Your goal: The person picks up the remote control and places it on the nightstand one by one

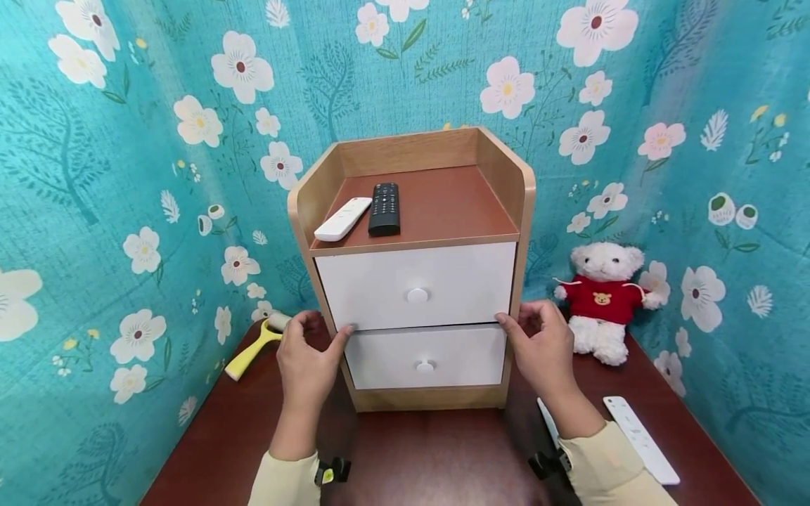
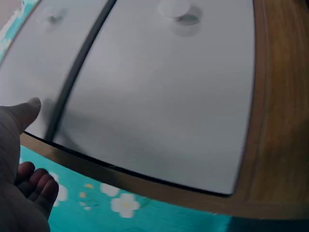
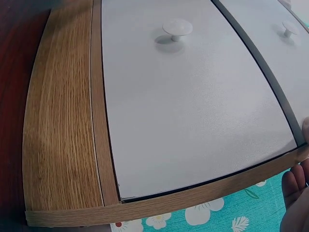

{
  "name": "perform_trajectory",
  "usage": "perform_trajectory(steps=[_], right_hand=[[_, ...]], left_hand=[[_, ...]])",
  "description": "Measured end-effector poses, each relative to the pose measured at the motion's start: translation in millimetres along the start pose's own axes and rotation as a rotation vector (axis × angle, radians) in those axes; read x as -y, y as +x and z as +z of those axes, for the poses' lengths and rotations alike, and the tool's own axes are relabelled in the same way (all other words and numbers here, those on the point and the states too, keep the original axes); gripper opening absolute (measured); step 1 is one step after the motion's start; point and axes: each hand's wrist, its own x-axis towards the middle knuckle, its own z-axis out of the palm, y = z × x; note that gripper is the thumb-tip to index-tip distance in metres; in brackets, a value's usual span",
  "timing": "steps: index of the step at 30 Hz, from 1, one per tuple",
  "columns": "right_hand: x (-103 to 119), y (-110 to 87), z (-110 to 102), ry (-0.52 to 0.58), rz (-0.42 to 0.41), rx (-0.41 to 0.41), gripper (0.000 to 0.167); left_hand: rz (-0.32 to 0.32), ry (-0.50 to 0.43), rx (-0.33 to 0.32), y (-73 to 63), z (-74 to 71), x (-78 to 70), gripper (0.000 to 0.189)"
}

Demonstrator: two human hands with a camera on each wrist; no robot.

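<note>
A small wooden cabinet faces me with two white drawers, the upper drawer and the lower drawer, both flush in the frame. My left hand is at its left edge, thumb at the front near the gap between the drawers, curled fingers beside the side panel. On the right edge my right hand mirrors it, thumb on the front and fingers round the side. Each drawer has a round white knob. A white remote and a black remote lie on the cabinet's top.
A white teddy bear in a red sweater sits at the back right. Near my right forearm lies a long white remote, with another white item partly hidden. A yellow-handled roller is left of the cabinet. Flowered blue cloth surrounds the brown table.
</note>
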Motion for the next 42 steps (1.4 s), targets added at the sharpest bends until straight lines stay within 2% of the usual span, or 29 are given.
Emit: perform_trajectory(steps=[4,10,20,25,31,34,38,42], right_hand=[[0,0.8,1,0.011,0.008,0.007,0.035],[0,0.3,0,0.008,0.012,0.008,0.035],[-1,-1.1,-2,0.030,-0.015,-0.028,0.035],[-3,-15.0,-10,0.024,0.010,-0.041,0.037],[-7,-32.6,-32,-0.084,0.060,-0.057,0.040],[-14,-42.8,-44,-0.126,0.087,-0.094,0.043],[-27,-57.1,-58,-0.178,0.163,-0.142,0.045],[-36,-73.4,-68,-0.230,0.236,-0.137,0.044]], left_hand=[[-0.061,-0.072,0.037,2.6,9.9,7.3,0.070],[-0.106,-0.187,0.004,1.7,17.4,10.1,0.057],[-0.100,-0.223,-0.059,1.0,24.1,11.1,0.051],[-0.102,-0.227,-0.059,0.1,25.6,14.2,0.052],[-0.084,-0.228,-0.065,-1.6,25.5,14.1,0.051],[-0.086,-0.225,-0.064,-2.2,24.6,12.6,0.051],[-0.106,-0.223,-0.057,-3.6,23.7,11.9,0.051],[-0.108,-0.226,-0.058,-4.6,23.8,12.0,0.051]])
